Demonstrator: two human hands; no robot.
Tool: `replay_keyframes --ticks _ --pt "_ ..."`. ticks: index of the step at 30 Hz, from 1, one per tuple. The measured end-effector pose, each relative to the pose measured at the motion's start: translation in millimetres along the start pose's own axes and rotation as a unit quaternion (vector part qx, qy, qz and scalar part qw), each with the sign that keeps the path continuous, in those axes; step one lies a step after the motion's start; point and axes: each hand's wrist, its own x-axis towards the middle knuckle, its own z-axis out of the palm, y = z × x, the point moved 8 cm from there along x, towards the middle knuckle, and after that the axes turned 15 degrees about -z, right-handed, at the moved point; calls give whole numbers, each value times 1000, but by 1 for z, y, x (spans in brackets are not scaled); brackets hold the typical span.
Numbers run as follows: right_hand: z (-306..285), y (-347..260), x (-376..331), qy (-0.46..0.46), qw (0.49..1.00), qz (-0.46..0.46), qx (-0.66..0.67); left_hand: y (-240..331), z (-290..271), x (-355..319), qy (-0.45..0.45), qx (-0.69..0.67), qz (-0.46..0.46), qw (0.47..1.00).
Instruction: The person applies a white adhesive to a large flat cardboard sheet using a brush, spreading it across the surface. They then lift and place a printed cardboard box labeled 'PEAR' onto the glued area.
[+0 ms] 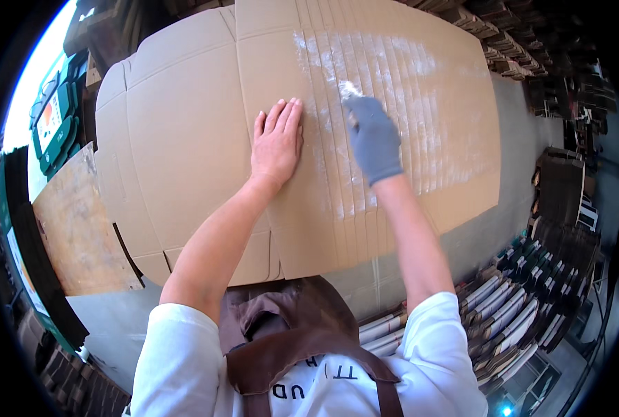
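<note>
Nearest to me hung my brown apron (302, 340) over a white short-sleeved shirt (177, 361), and both my bare forearms reached up and away from it toward the large flattened cardboard sheet (184, 132) that filled the middle of the view.

My left arm ran from the shoulder diagonally to the right, elbow bent, wrist straight. My left hand (277, 142) lay palm down on the cardboard sheet, near its centre crease, fingers stretched out straight and held close together, thumb tucked alongside. It gripped nothing; it only pressed flat on the board.

My right arm rose more steeply from the shirt, leaning slightly left. My right hand (373, 139) wore a grey glove (375, 149) and sat just to the right of the left hand, on the same sheet. Its fingers were curled together around a small white-tipped tool (349, 89); I could not tell what kind, as only the pale tip showed above the glove, touching the board.

Around and beyond that tip, white streaks of paste (393, 69) covered a fanned row of overlapping cardboard edges on the right half of the sheet.

Left of the sheet lay a worn wooden board (80, 222). Right of it, lower down, stood stacks of folded cartons (518, 313), and further stacks sat beyond its far edge.
</note>
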Motion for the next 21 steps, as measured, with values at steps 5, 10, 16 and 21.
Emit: replay_keyframes --ticks 5,10,16,21 --pt "0 22 -11 -4 1000 -17 3 8 0 3 -5 -5 4 1000" --pt "-55 3 -51 31 996 77 45 -1 2 6 2 0 -7 1000" --pt "-42 12 -100 -27 988 154 0 2 4 1 -5 -2 -9 1000" --pt "-41 -12 -110 -25 996 83 9 1 4 -3 -11 8 -5 1000"
